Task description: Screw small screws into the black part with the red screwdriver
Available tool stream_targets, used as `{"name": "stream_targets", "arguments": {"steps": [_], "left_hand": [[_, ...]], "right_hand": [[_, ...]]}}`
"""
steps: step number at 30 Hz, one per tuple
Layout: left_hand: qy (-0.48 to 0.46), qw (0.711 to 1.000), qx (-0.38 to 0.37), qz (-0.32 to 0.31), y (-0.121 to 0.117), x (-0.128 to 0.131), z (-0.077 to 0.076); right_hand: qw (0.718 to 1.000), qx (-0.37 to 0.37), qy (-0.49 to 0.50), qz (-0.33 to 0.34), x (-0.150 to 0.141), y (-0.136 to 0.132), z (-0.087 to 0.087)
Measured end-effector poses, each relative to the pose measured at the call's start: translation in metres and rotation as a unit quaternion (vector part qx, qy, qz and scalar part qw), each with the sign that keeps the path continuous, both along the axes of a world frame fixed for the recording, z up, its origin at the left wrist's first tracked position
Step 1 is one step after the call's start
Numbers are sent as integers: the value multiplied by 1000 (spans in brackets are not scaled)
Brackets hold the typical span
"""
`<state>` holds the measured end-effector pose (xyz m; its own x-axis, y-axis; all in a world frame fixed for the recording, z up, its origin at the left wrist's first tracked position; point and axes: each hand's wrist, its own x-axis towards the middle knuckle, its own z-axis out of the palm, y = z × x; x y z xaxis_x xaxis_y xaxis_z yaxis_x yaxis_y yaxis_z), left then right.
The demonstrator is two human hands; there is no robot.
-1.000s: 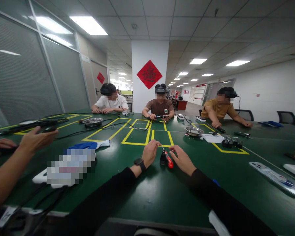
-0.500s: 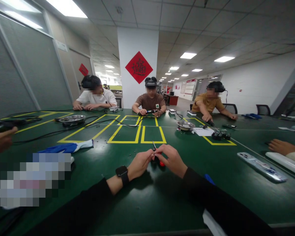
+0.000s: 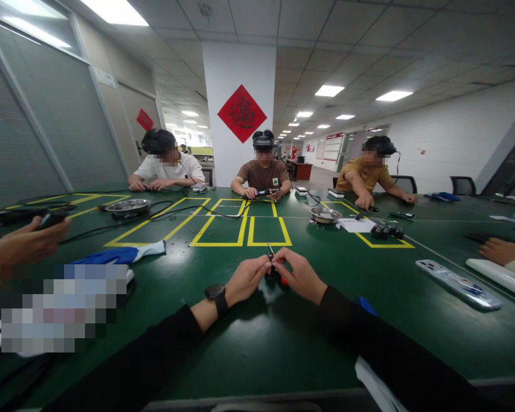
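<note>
Near the middle of the green table (image 3: 240, 355), my left hand (image 3: 248, 278) and my right hand (image 3: 301, 273) meet fingertip to fingertip. Both are closed, pinching at a small dark part with a thin metal shaft (image 3: 270, 249) that points up and away from me. My fingers cover most of this part, so its kind is hard to tell. Just under my right fingers shows a round red piece (image 3: 284, 281); whether it joins the dark part is hidden. A black watch (image 3: 217, 296) is on my left wrist.
Blue-and-white gloves (image 3: 124, 253) lie left, a phone (image 3: 459, 284) right. Farther off are metal bowls (image 3: 325, 214), black parts (image 3: 387, 230), cables and yellow tape outlines (image 3: 268, 244). Several people sit around; a co-worker's hand (image 3: 30, 246) reaches in at left, holding something dark.
My hands keep their pinch at the same spot, with slight finger movement. The co-worker's hand at left has come farther into view with its dark object. The view has shifted slightly.
</note>
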<state>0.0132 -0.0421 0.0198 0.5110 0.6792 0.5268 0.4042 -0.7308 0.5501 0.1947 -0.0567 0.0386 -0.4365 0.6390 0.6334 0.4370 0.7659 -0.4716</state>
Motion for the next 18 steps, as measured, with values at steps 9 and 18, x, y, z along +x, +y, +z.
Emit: {"name": "stream_targets", "arguments": {"steps": [9,18], "left_hand": [[-66,998,13,17,9,1,-3],[-14,998,7,53,15,0,-13]], "right_hand": [[997,-10,54,-45,7,9,-4],[993,40,-97,-59,7,8,-3]]}}
